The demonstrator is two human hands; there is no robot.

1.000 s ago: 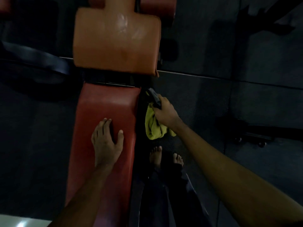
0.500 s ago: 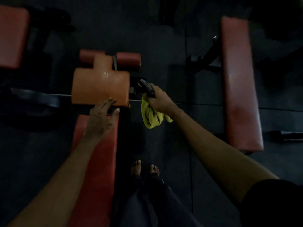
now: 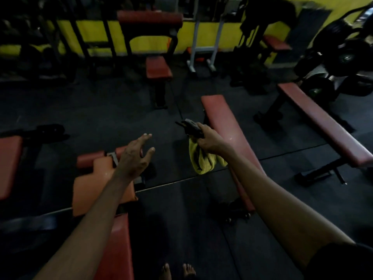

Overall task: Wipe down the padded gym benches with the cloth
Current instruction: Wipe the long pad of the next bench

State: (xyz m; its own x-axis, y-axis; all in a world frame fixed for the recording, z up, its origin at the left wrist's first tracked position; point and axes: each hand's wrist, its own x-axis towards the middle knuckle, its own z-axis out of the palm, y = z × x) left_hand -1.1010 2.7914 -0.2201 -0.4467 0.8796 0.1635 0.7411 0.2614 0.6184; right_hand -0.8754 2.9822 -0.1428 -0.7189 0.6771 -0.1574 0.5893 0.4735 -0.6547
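The cloth is yellow and is gripped in the right hand. It hangs down under the curled fingers, in the air, just in front of the middle bench. A dark thing is gripped in the same hand, above the cloth. What it is cannot be told. The left hand is spread wide with the fingers apart. Nothing is held in it, and it is raised in the air above the orange pad.

The cloth looks soft, light and floppy, so it can likely be squashed into a ball with no trouble. It is best bunched up in the palm, so that a fat part can be pressed flat on a pad. If only a corner is pinched, the rest may flap about.

The bench pads look smooth and a bit squashy. Small shiny spots, perhaps wet, can be seen on the orange pad and on the middle bench, so these may be slippery. The benches look heavy and are best left where they stand.

A red pad lies close by at the bottom, and a long bench stands to the right. The floor is dark, with lines that look like joins between mats. A yellow wall is at the back, with metal frames before it. Round weights are stacked at the far right. Bare feet are seen at the bottom edge.
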